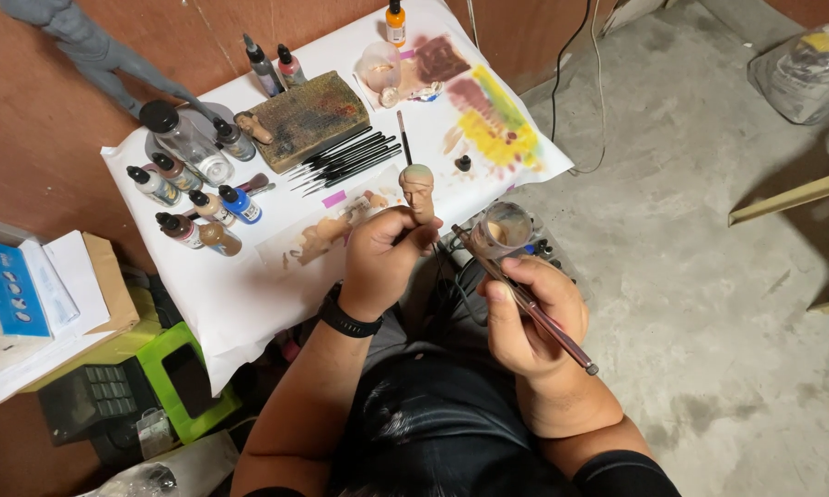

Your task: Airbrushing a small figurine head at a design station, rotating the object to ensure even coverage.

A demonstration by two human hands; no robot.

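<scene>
now left hand [380, 260] gripping miniature head [418, 190], right hand [528, 317] holding airbrush [518, 294]

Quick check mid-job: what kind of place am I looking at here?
Probably a hobby workbench for painting miniatures: dropper paint bottles, a row of fine brushes, and a small model head held in the left hand, with an airbrush in the right hand.

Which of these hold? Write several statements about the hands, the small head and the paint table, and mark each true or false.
1. The left hand holds a small sculpted head. True.
2. The right hand is empty. False: it grips an airbrush.
3. The row of brushes lies on the white sheet. True.
4. The grey figure stands on the green box. False: it lies at the top left, by the table.
5. A black band is on the left wrist. True.
</scene>
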